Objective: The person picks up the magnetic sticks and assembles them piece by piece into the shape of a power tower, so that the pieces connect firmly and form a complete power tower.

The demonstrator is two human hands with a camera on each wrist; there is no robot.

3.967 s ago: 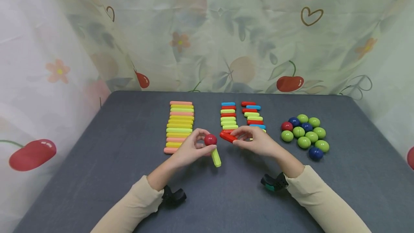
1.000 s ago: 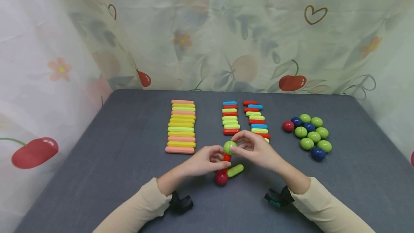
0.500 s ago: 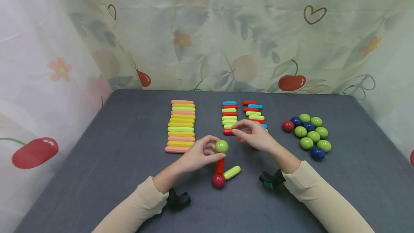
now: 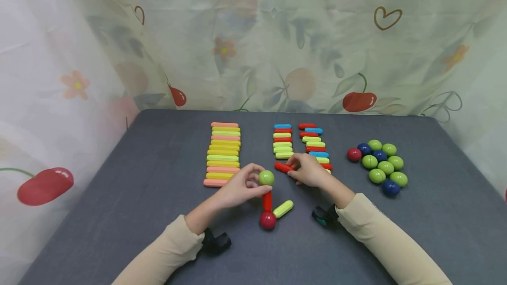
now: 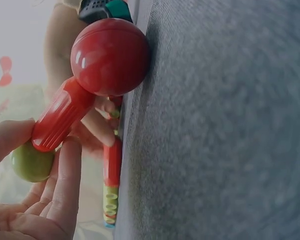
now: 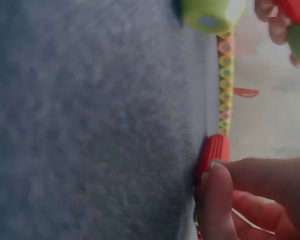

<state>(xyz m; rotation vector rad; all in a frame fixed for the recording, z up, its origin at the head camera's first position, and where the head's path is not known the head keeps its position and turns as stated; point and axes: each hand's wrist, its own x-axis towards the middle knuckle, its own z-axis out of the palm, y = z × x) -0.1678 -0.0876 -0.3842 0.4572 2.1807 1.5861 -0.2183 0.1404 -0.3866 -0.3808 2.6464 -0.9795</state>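
Note:
My left hand (image 4: 239, 188) grips the upper end of a red rod (image 4: 267, 201), just under a green ball (image 4: 266, 177). That rod's lower end meets a red ball (image 4: 268, 220) at the tabletop, and a yellow-green rod (image 4: 283, 209) sticks out from the ball to the right. In the left wrist view, thumb and fingers sit either side of the red rod (image 5: 62, 115) where it joins the green ball (image 5: 32, 162). Between thumb and fingers, my right hand (image 4: 310, 170) pinches another red rod (image 4: 283, 167), at the near end of a short-rod column.
Two columns of short rods (image 4: 283, 135) (image 4: 314, 140) in red, blue and yellow-green lie ahead. Longer pink, yellow and green rods (image 4: 223, 147) form a column on the left. Green, blue and red balls (image 4: 378, 162) cluster at the right of the dark table (image 4: 158, 166).
The green ball now tops the red rod joined to the red ball. My right hand has left that ball and taken the nearest red rod from the column, tilting it.

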